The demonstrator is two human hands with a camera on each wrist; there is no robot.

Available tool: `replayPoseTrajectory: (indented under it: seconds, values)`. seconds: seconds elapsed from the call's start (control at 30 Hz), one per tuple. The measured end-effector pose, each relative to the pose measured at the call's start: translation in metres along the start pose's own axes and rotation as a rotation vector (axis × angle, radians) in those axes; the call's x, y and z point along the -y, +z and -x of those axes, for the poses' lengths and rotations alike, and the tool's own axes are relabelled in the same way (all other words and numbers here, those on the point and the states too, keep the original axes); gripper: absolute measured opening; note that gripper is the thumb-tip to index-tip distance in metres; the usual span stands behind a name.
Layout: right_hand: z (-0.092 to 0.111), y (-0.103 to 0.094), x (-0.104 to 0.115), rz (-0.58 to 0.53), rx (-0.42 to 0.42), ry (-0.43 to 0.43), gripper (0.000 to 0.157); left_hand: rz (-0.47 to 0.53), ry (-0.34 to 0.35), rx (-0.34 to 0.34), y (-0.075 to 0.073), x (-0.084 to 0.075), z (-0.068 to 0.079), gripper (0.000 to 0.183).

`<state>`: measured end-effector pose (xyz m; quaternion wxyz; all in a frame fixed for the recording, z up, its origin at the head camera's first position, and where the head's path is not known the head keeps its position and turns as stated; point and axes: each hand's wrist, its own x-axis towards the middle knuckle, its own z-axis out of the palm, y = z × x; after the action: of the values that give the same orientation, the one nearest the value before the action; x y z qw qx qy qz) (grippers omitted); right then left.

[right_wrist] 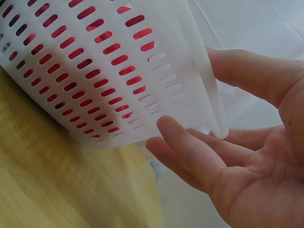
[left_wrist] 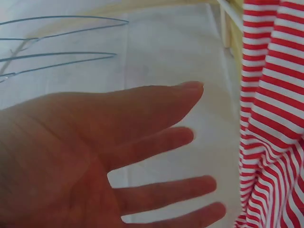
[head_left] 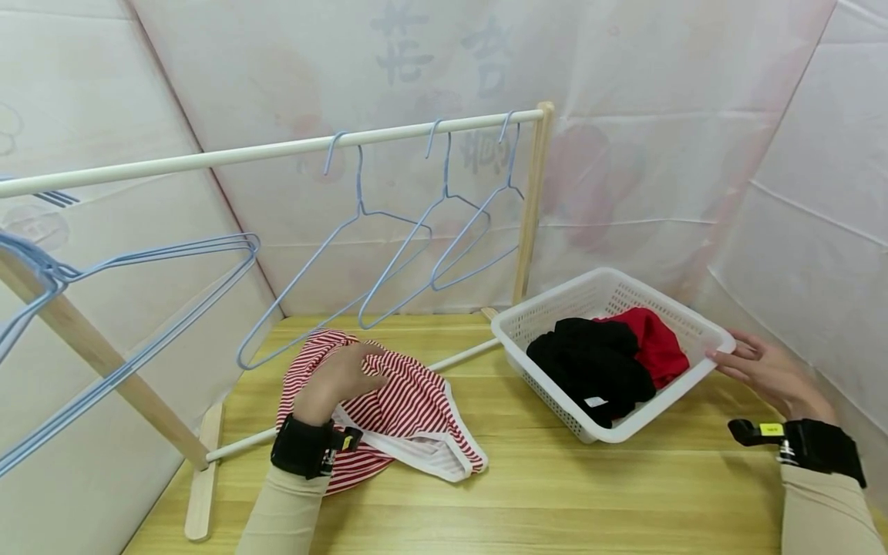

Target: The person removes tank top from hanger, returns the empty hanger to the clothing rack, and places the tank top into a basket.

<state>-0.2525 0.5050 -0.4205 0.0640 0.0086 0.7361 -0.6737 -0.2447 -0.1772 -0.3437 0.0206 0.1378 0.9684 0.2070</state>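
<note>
My left hand (head_left: 343, 378) is over a crumpled red-and-white striped garment (head_left: 416, 393) with white trim, which lies on the table. In the left wrist view, its thumb and fingers (left_wrist: 161, 192) are straight and spread, with a gap between them and the striped cloth (left_wrist: 275, 95). At the right, my right hand (head_left: 770, 374) holds a corner of a white plastic basket (head_left: 516, 354) by the rim. The right wrist view shows its fingers on both sides of the slotted basket wall (right_wrist: 104, 71). Inside the basket lie a black garment (head_left: 590, 366) and a red garment (head_left: 648, 347).
A rack with a white rail (head_left: 229, 157) and wooden posts (head_left: 533, 208) stands at the back left. Three blue hangers (head_left: 298, 289) hang apart along the rail, and several more hangers (head_left: 166, 254) bunch at the left. The rack's lower bar (head_left: 465, 354) passes behind the striped garment.
</note>
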Motion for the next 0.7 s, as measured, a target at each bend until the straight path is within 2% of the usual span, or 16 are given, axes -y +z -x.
replayPoseTrajectory:
  seconds: [0.17,0.4,0.53,0.7]
  values:
    - [0.000,0.000,-0.001,-0.003,-0.001,-0.002,0.093,-0.052,-0.025,0.001,0.004,0.009,-0.004,0.063]
    - [0.001,-0.001,-0.005,-0.031,0.002,-0.022,0.091,-0.111,-0.170,0.164,0.011,0.021,-0.004,0.104]
    - [0.000,-0.001,-0.005,-0.042,0.002,-0.023,0.091,-0.149,-0.144,0.183,0.016,0.027,-0.006,0.117]
    - [-0.002,-0.003,-0.001,-0.007,0.001,0.005,0.094,-0.172,-0.122,0.204,0.024,0.036,-0.013,0.123]
